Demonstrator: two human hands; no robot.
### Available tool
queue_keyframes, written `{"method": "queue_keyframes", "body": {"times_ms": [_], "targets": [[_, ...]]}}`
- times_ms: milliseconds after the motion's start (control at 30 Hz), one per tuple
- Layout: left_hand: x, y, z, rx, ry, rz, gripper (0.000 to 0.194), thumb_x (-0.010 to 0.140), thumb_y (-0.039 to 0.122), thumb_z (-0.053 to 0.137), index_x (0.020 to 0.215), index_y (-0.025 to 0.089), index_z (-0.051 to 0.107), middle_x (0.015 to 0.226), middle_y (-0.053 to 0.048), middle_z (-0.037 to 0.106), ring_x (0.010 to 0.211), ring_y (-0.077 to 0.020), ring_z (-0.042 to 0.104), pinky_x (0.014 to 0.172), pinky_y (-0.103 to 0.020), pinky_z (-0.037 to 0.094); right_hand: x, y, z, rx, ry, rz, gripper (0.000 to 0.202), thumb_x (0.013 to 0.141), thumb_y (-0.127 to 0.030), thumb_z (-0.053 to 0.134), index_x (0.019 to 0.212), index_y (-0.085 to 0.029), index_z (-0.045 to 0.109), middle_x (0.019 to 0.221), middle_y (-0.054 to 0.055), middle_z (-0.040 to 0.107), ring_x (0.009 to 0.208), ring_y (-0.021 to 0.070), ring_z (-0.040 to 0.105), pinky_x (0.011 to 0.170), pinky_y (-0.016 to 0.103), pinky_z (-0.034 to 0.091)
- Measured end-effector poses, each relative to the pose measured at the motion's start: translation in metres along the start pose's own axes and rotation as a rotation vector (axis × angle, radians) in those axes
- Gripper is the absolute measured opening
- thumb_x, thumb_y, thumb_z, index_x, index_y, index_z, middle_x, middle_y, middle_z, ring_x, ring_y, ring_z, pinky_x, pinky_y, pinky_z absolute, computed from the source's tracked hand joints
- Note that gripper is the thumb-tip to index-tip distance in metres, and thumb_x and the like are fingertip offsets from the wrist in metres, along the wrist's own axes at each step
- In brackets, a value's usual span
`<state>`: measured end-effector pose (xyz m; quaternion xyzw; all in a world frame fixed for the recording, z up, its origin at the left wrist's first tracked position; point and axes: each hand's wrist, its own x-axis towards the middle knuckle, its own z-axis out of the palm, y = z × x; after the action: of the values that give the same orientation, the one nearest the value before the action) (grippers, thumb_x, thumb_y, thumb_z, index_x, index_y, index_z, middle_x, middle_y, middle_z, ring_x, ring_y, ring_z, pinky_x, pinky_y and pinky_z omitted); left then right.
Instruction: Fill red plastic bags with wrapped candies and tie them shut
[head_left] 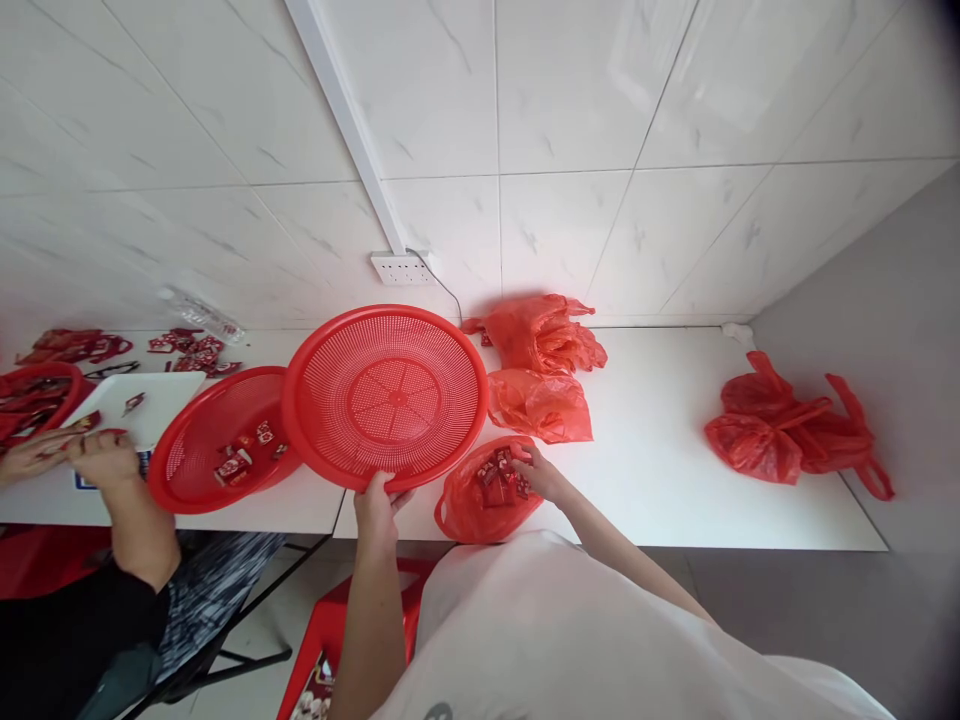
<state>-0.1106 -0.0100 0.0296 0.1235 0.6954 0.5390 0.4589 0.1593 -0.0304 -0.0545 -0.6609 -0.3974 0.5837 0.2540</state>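
Observation:
My left hand (381,507) grips the near rim of a round red plastic sieve basket (397,400), thumb on top and fingers beneath. The basket is tilted towards me, with nothing inside it. My right hand (538,474) is at the right edge of an open red plastic bag (480,522) near the table's front edge. Its fingers are closed at the bag's mouth, partly hidden there. Several small red printed packets (499,485) lie in that bag, right beside my fingertips.
Behind the bag sit more red plastic bags (540,335); knotted ones (787,430) lie far right. A second red basket (202,415) with packets stands left. A co-worker's hands (101,455) are beyond it, near a white board (161,390). A red stool (322,625) stands below.

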Motion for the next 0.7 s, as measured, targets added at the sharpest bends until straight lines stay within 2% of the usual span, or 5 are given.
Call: {"method": "queue_keyframes", "body": {"times_ms": [100, 167, 300, 467, 700], "targets": [[0.001, -0.001, 0.003, 0.000, -0.014, -0.026, 0.028, 0.062, 0.020, 0.064, 0.090, 0.015, 0.059, 0.072, -0.003, 0.065, 0.055, -0.0162, 0.064, 0.055, -0.029, 0.057, -0.005, -0.004, -0.002, -0.175, 0.105, -0.092, 0.043, 0.090, -0.041, 0.054, 0.127, -0.020, 0.050, 0.121, 0.012, 0.064, 0.104, 0.0231, 0.065, 0.090, 0.039, 0.049], [0.003, -0.002, 0.004, 0.021, -0.034, -0.083, 0.024, 0.067, 0.021, 0.061, 0.089, 0.013, 0.060, 0.068, -0.005, 0.066, 0.054, -0.0177, 0.065, 0.053, -0.028, 0.056, -0.009, -0.004, -0.003, -0.221, 0.108, -0.145, 0.036, 0.090, -0.040, 0.053, 0.121, -0.021, 0.055, 0.119, 0.010, 0.065, 0.106, 0.0231, 0.064, 0.092, 0.038, 0.048], [0.012, -0.011, 0.004, 0.054, -0.096, -0.229, 0.018, 0.075, 0.020, 0.054, 0.087, 0.009, 0.062, 0.065, -0.011, 0.068, 0.058, -0.0206, 0.069, 0.053, -0.026, 0.054, -0.015, -0.003, -0.007, -0.209, 0.023, -0.149, 0.026, 0.089, -0.036, 0.054, 0.109, -0.022, 0.062, 0.108, 0.006, 0.069, 0.099, 0.0213, 0.066, 0.086, 0.035, 0.050], [0.031, -0.032, -0.002, 0.011, -0.165, -0.327, 0.018, 0.082, 0.017, 0.050, 0.089, 0.008, 0.063, 0.070, -0.013, 0.070, 0.063, -0.0204, 0.070, 0.054, -0.025, 0.055, -0.014, 0.007, -0.006, -0.175, -0.090, -0.118, 0.024, 0.086, -0.033, 0.055, 0.106, -0.023, 0.065, 0.109, 0.004, 0.070, 0.098, 0.0213, 0.066, 0.085, 0.035, 0.050], [0.047, -0.066, 0.002, -0.033, -0.164, -0.346, 0.016, 0.083, 0.016, 0.052, 0.095, 0.012, 0.063, 0.072, -0.008, 0.068, 0.061, -0.0163, 0.067, 0.057, -0.024, 0.054, -0.007, 0.024, 0.001, -0.131, -0.112, -0.130, 0.030, 0.082, -0.039, 0.059, 0.106, -0.023, 0.067, 0.102, 0.005, 0.070, 0.096, 0.0237, 0.065, 0.088, 0.040, 0.050]]}}
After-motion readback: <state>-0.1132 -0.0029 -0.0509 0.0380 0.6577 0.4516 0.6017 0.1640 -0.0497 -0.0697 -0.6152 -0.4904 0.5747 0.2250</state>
